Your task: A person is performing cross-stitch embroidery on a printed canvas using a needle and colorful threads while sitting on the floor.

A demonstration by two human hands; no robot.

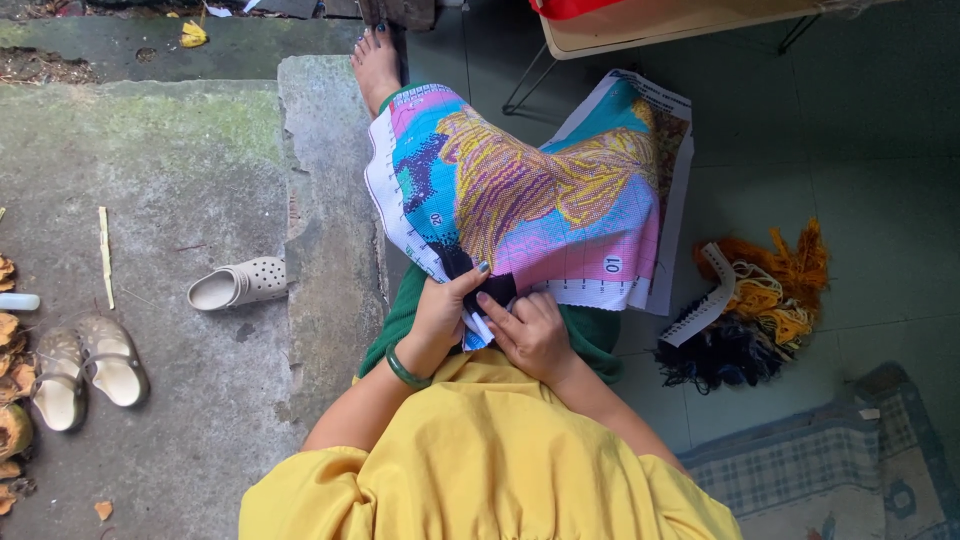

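- The cross-stitch cloth (530, 190) lies draped over the person's lap and knee, its near edge gathered under both hands just in front of the yellow shirt (480, 470)
- Left hand (440, 310): fingers curled and pressed together, pinching the near edge of the cloth beside a dark stitched patch (480, 280); a green bangle (405, 370) sits at the wrist
- Right hand (535, 335): fingers bent down onto the same edge, tips touching the cloth just beside the left thumb; whether a needle is held between them cannot be told
- To work this spot well, I judge the cloth should stay taut between the two pinches, with the loose far part left to hang smooth over the knee so the grid stays readable
- Edges: the cloth's white border (620, 285) ends just beyond the right hand; a raised concrete step (325, 200) runs close along the left leg
- Open room: bare tiled floor (860, 130) to the right; a heap of yarn (760, 300) lies near that side, apart from the cloth, within what looks like easy reach
- Sandals (85, 370) and a clog (240, 283) rest on the ground to the left, well apart from the hands
- A checked mat (820, 460) lies at the lower right
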